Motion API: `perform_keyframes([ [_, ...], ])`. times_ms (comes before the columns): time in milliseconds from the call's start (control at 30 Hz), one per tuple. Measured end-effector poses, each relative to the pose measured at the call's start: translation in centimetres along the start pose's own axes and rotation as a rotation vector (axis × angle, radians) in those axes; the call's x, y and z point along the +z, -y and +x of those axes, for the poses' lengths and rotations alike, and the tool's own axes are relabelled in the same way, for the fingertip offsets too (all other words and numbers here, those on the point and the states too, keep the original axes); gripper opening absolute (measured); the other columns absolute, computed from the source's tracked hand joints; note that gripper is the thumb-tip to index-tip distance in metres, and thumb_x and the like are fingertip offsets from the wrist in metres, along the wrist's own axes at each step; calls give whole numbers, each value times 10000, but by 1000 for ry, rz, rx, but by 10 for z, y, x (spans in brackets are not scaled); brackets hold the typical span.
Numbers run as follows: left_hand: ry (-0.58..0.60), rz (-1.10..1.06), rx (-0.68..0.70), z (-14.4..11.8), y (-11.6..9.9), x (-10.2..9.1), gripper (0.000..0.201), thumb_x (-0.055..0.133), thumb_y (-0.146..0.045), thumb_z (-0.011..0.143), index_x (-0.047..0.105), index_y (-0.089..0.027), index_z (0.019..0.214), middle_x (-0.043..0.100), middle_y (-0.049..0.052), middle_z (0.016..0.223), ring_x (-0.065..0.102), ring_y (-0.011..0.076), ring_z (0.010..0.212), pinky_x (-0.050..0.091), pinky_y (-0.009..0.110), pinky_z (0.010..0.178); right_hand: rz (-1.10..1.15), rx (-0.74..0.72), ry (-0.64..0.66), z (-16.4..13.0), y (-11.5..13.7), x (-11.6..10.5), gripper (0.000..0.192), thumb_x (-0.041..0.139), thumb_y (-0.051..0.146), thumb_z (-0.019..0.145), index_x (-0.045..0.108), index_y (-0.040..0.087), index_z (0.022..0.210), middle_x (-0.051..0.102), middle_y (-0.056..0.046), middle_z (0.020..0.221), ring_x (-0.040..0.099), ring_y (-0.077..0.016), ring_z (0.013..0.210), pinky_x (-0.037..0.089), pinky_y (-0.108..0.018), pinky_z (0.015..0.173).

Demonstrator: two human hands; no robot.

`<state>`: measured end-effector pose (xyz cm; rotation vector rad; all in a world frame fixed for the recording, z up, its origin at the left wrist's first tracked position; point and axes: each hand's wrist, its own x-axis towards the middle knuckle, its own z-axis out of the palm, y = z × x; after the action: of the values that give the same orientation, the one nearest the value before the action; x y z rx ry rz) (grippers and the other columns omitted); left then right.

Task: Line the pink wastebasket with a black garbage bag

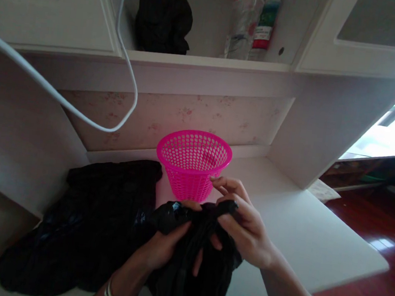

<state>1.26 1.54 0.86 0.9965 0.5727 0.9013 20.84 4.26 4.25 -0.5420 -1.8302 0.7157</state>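
A crumpled black plastic bag (184, 269) hangs between my hands in front of the white counter. My left hand (164, 246) is wrapped round its gathered top, with fingers showing through folds of the plastic. Thumb and fingers of my right hand (244, 223) pinch a twisted strip of the same bag, while the index finger stretches toward the basket. Just beyond stands a pink mesh basket (191, 185), upright; I see nothing in it but its perforated walls. To the left lies a large heap of black plastic (101, 222), spread over the counter.
A white cable (81, 116) loops down at the upper left. On the open shelf (206, 63) above are a dark bundle (164, 19), clear plastic cups (244, 26) and a green and red canister (266, 23). The counter (301, 234) ends at a rounded corner on the right, above a reddish floor (373, 289).
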Motion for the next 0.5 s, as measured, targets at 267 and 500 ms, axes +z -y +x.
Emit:
perform_keyframes([
  [267, 190, 728, 184, -8, -20, 0, 236, 726, -159, 781, 547, -239, 913, 649, -36, 803, 581, 146, 699, 468, 263, 676, 187, 549, 62, 5, -28, 20, 440, 508, 634, 1056, 572, 201, 1010, 633, -8, 865, 578, -130, 777, 501, -259, 714],
  [500, 0, 1588, 502, -13, -9, -1, 381, 609, -125, 818, 615, -254, 1177, 706, 85, 1093, 741, 257, 841, 581, 349, 689, 215, 763, 79, 5, -36, 15, 420, 711, 526, 916, 538, 219, 1143, 666, 13, 873, 584, -128, 723, 441, -245, 647],
])
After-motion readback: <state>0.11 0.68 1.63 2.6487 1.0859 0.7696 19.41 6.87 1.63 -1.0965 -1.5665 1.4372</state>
